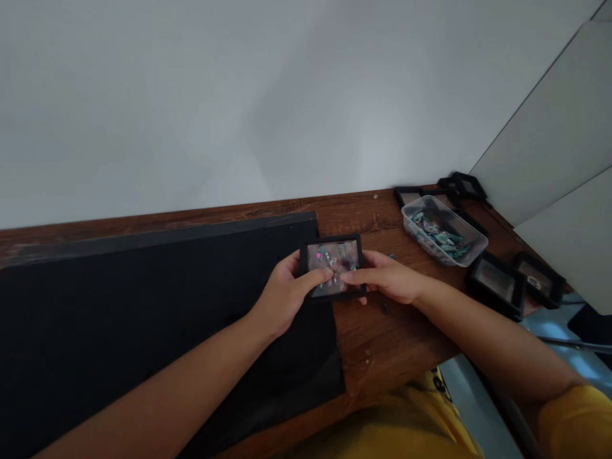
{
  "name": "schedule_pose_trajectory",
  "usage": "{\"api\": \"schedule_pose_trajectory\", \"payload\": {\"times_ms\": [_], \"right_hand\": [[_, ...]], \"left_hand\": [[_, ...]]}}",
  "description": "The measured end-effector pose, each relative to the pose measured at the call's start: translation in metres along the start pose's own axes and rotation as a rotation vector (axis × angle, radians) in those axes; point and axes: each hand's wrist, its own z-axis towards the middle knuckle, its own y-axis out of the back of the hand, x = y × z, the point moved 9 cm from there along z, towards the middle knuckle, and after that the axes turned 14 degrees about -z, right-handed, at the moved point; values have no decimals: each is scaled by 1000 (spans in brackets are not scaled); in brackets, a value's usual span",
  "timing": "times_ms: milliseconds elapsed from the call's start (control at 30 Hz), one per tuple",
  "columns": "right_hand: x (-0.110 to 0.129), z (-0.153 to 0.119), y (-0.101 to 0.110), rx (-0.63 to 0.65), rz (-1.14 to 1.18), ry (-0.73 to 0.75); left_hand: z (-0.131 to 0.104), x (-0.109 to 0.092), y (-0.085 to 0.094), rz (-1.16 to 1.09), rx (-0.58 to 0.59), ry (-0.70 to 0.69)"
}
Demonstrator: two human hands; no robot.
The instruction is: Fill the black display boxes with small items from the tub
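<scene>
A small black-framed display case (333, 247) with a clear front is held between both hands above the right edge of the black mat. Behind its pane lie small shiny pieces, one of them pink; their kind is too small to tell. My left hand (291, 285) grips the case's left side, thumb lying on the clear front. From the right, my right hand (387, 275) grips the opposite side, its thumb also on the pane and a fingertip showing below the frame. The other fingers are mostly hidden behind the case.
A black mat (143, 325) covers the left of the wooden table (377, 350). To the right stands a clear plastic tub (430, 252) full of greenish pieces. More black frames (497, 284) lie beside and behind it. A white wall (191, 108) rises along the table's back edge.
</scene>
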Motion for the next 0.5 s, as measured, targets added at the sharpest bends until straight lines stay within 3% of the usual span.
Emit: {"api": "schedule_pose_trajectory", "payload": {"times_ms": [500], "right_hand": [[3,-1,-9,78,-89,32]], "left_hand": [[1,0,2,112,23,-57]]}}
